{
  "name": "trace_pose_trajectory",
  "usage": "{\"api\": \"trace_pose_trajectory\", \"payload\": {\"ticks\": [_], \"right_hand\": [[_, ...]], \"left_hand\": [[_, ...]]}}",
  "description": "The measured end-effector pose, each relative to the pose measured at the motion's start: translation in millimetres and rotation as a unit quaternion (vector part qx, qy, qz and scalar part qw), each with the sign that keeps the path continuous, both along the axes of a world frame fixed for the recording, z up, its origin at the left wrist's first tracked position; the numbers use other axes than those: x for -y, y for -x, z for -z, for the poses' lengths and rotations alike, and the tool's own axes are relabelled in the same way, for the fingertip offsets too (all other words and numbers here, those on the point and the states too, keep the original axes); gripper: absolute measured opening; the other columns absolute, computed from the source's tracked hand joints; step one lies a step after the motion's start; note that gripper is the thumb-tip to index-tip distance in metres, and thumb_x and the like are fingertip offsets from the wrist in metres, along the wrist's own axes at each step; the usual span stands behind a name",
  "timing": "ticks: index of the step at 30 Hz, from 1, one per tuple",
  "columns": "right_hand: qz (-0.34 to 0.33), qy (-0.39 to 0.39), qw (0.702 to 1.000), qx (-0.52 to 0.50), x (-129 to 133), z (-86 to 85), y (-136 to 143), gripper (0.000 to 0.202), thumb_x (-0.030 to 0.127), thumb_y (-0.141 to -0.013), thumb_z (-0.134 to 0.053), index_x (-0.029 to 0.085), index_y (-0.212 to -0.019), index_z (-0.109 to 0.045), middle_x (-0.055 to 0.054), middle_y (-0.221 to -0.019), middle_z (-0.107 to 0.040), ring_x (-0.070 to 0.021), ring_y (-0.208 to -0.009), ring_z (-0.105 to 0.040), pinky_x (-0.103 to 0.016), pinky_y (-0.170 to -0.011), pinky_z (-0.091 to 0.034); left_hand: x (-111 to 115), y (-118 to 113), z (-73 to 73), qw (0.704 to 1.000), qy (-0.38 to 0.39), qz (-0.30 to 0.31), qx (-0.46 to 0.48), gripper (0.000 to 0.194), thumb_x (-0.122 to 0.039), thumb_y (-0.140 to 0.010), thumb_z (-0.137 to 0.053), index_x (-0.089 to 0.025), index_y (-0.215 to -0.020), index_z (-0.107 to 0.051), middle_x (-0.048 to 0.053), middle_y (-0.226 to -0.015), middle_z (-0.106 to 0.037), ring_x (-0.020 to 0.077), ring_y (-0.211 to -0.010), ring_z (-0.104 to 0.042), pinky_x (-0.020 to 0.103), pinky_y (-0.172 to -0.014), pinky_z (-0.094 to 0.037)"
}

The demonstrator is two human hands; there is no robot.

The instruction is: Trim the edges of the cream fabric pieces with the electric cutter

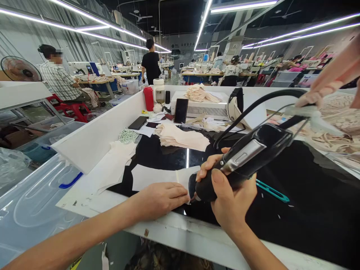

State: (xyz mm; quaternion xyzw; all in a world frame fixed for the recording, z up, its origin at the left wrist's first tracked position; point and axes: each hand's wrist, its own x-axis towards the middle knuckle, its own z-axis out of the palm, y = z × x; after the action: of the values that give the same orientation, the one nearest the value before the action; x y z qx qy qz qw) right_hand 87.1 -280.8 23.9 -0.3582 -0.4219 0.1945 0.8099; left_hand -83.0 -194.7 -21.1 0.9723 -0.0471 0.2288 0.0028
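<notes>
My right hand [233,195] is wrapped round a black corded hand-held power tool [253,153] with a metal lever on its side. The tool tilts down to the left, its narrow tip at the right edge of a white flat piece [154,178], paper or cloth. My left hand [164,198] lies flat on that piece's lower right part, fingers together and stretched out, close beside the tip. A narrow cream strip [177,176] crosses the white piece. Under it is a glossy black tabletop [309,210]. The tip's exact contact is too small to make out.
Stacked cream cloth pieces [182,137] lie behind my hands, with more pale pieces [118,161] at left. A phone [180,110] leans on a white box [208,108]. A teal slim tool [272,190] lies right. A black cable [261,95] arches overhead. White side walls [104,127] edge the table.
</notes>
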Motion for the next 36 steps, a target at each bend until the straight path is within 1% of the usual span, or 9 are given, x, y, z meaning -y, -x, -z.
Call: {"api": "trace_pose_trajectory", "payload": {"ticks": [4, 7, 13, 17, 22, 26, 30, 33, 36], "right_hand": [[-0.007, -0.004, 1.0, -0.004, -0.2, -1.2, 0.5, 0.029, 0.02, -0.09, -0.078, 0.028, -0.11, -0.059, 0.004, -0.088, -0.069, -0.0131, -0.065, -0.065, -0.027, -0.053, -0.054], [-0.008, -0.007, 1.0, -0.002, -0.7, -1.4, 1.5, 0.029, 0.02, -0.089, -0.078, 0.028, -0.11, -0.059, 0.004, -0.088, -0.069, -0.013, -0.065, -0.065, -0.027, -0.052, -0.053], [0.011, 0.007, 1.0, 0.006, -0.8, -3.3, 4.3, 0.028, 0.016, -0.089, -0.074, 0.029, -0.109, -0.06, 0.005, -0.086, -0.07, -0.0134, -0.063, -0.066, -0.029, -0.055, -0.057], [0.027, 0.016, 1.0, 0.0, -0.2, -3.1, 3.4, 0.03, 0.018, -0.086, -0.078, 0.029, -0.109, -0.061, 0.004, -0.086, -0.07, -0.014, -0.063, -0.065, -0.03, -0.056, -0.056], [0.019, 0.027, 0.999, 0.017, 1.3, 3.8, -4.4, 0.03, 0.024, -0.09, -0.08, 0.029, -0.112, -0.061, 0.002, -0.085, -0.071, -0.0155, -0.062, -0.067, -0.031, -0.055, -0.058], [0.014, 0.037, 0.999, 0.024, 3.6, 10.1, -9.8, 0.035, 0.028, -0.09, -0.082, 0.03, -0.118, -0.061, 0.0, -0.086, -0.071, -0.0167, -0.062, -0.068, -0.033, -0.056, -0.061], [0.017, 0.047, 0.998, 0.026, 8.7, 12.7, -12.5, 0.036, 0.029, -0.09, -0.082, 0.03, -0.12, -0.062, 0.0, -0.086, -0.07, -0.017, -0.062, -0.069, -0.033, -0.056, -0.062], [0.001, 0.028, 0.999, 0.029, 10.8, 10.7, -15.5, 0.039, 0.03, -0.089, -0.083, 0.03, -0.122, -0.062, -0.001, -0.086, -0.07, -0.018, -0.063, -0.069, -0.034, -0.055, -0.062], [-0.006, 0.009, 0.999, 0.031, 9.5, 3.8, -20.0, 0.049, 0.033, -0.087, -0.085, 0.029, -0.13, -0.061, 0.0, -0.086, -0.07, -0.0183, -0.063, -0.068, -0.035, -0.056, -0.062]], "left_hand": [[0.6, 0.8, -1.2, 1.0, 0.0, -0.001, -0.002, 0.03, -0.012, -0.113, -0.042, -0.009, -0.127, -0.068, 0.013, -0.121, -0.077, 0.0209, -0.122, -0.072, 0.033, -0.113, -0.057], [0.6, 1.8, -0.7, 1.0, 0.001, 0.002, 0.001, 0.028, -0.011, -0.112, -0.044, -0.007, -0.127, -0.068, 0.014, -0.121, -0.077, 0.0213, -0.122, -0.071, 0.033, -0.113, -0.057], [-0.1, 1.0, 0.7, 1.0, 0.003, -0.002, -0.008, 0.028, -0.012, -0.112, -0.045, -0.008, -0.127, -0.068, 0.014, -0.123, -0.077, 0.0211, -0.124, -0.07, 0.034, -0.114, -0.057], [0.1, 0.6, 0.8, 1.0, 0.0, -0.002, -0.013, 0.027, -0.011, -0.111, -0.047, -0.006, -0.126, -0.069, 0.014, -0.121, -0.077, 0.0213, -0.122, -0.071, 0.033, -0.113, -0.058], [3.3, 0.8, -0.8, 1.0, -0.006, -0.012, 0.021, 0.025, -0.01, -0.109, -0.051, -0.005, -0.126, -0.069, 0.015, -0.126, -0.076, 0.0213, -0.126, -0.069, 0.031, -0.117, -0.054], [7.4, -0.7, -4.0, 1.0, 0.012, -0.002, 0.028, 0.027, -0.007, -0.106, -0.049, -0.005, -0.124, -0.069, 0.013, -0.114, -0.077, 0.0199, -0.114, -0.072, 0.028, -0.113, -0.055], [10.3, -1.5, -2.9, 0.999, 0.01, 0.003, 0.033, 0.022, -0.012, -0.107, -0.051, -0.008, -0.115, -0.071, 0.009, -0.105, -0.076, 0.0192, -0.101, -0.072, 0.028, -0.103, -0.059], [10.6, -0.2, 1.5, 0.999, 0.002, -0.001, 0.042, 0.02, -0.016, -0.108, -0.053, -0.009, -0.113, -0.071, 0.008, -0.105, -0.075, 0.0189, -0.099, -0.071, 0.027, -0.101, -0.059], [10.3, 3.1, 3.9, 0.999, 0.012, 0.002, 0.042, 0.019, -0.019, -0.108, -0.054, -0.011, -0.113, -0.071, 0.008, -0.105, -0.075, 0.0195, -0.097, -0.071, 0.028, -0.098, -0.059]]}}
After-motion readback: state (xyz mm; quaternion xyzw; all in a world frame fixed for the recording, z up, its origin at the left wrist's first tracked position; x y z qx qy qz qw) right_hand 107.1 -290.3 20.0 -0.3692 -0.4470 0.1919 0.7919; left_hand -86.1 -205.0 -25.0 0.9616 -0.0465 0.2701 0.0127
